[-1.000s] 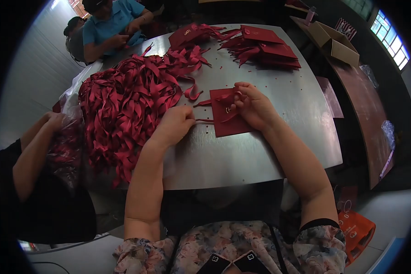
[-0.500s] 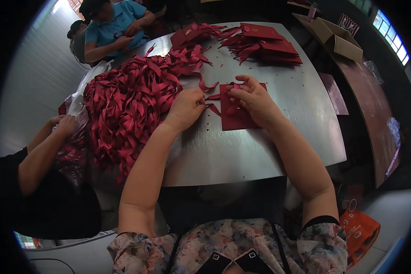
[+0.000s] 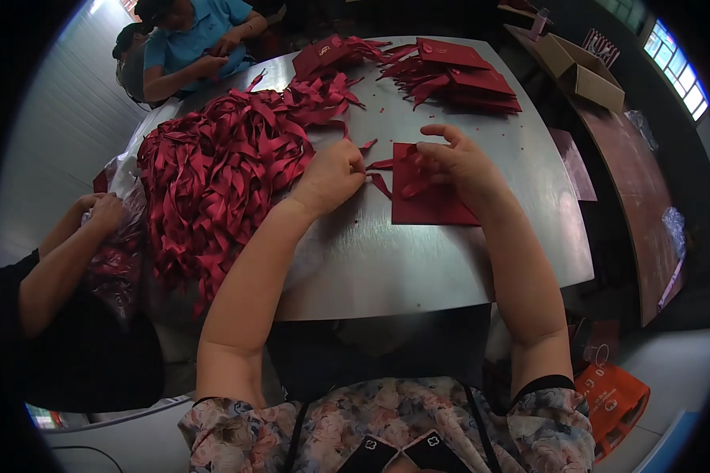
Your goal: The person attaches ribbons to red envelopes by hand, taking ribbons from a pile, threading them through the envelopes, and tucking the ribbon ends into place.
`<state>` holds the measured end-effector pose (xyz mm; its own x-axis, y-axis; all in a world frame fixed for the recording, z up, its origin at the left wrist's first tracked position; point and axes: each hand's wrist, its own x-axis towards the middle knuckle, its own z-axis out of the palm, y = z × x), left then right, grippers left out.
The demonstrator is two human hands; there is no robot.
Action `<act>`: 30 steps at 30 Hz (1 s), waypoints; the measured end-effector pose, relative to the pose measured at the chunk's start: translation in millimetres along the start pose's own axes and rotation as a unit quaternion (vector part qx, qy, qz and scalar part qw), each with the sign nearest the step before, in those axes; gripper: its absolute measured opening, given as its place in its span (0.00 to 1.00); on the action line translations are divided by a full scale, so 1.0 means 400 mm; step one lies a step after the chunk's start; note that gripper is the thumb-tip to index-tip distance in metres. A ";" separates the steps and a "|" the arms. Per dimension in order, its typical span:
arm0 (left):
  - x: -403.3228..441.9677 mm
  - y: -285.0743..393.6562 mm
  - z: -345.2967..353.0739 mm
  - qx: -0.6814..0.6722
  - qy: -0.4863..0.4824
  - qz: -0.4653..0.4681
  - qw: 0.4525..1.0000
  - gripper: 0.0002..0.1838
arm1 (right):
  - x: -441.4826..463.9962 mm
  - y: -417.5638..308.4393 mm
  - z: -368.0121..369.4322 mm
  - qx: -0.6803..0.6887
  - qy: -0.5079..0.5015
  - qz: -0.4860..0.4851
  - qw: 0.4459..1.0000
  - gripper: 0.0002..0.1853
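A flat dark-red paper bag lies on the metal table in front of me. Red ribbon runs across its face, and two ends stick out past its left edge. My left hand is closed in a pinch at these ends, left of the bag. Over the bag's upper part is my right hand, its index finger raised while the other fingers and thumb close on the ribbon; the exact grip is partly hidden. A big heap of red ribbons lies beside my left forearm.
Stacked red bags with ribbons lie at the far right of the metal table, and more bags at its far middle. A co-worker in blue sits across; another person's hands hold a plastic bag. A cardboard box stands right.
The bag and my right hand have shifted a little to the right. My left hand has moved slightly up and right, staying by the ribbon ends. The co-worker in blue has lowered their hands.
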<state>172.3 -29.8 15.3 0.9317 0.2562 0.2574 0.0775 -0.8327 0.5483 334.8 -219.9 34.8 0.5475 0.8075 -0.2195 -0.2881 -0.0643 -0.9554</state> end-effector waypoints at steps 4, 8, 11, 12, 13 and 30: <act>0.026 -0.019 0.013 -0.036 -0.013 0.068 0.997 0.04 | 0.001 0.003 -0.015 0.028 0.001 0.009 1.000 0.26; 0.027 -0.003 0.041 -0.048 -0.007 0.059 0.997 0.02 | 0.001 0.004 -0.014 0.047 0.015 0.035 0.998 0.18; 0.023 0.023 0.040 -0.022 0.002 0.005 1.000 0.02 | 0.013 0.014 -0.019 0.071 0.030 0.044 0.996 0.15; 0.023 0.034 0.036 -0.010 -0.001 -0.020 1.000 0.03 | 0.020 0.015 -0.020 0.079 0.034 0.046 0.995 0.14; 0.024 0.041 0.033 0.002 -0.004 -0.046 0.999 0.03 | 0.024 0.016 -0.020 0.078 0.034 0.047 0.995 0.14; 0.010 0.021 -0.031 -0.115 -0.077 -0.092 0.986 0.04 | 0.037 0.038 -0.013 0.011 0.077 0.029 0.997 0.11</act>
<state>172.2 -29.7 30.6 0.9536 0.3003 0.0231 0.1838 -0.6411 0.7452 342.8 -212.1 16.1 0.6438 0.7025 -0.3034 -0.3385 -0.0941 -0.9362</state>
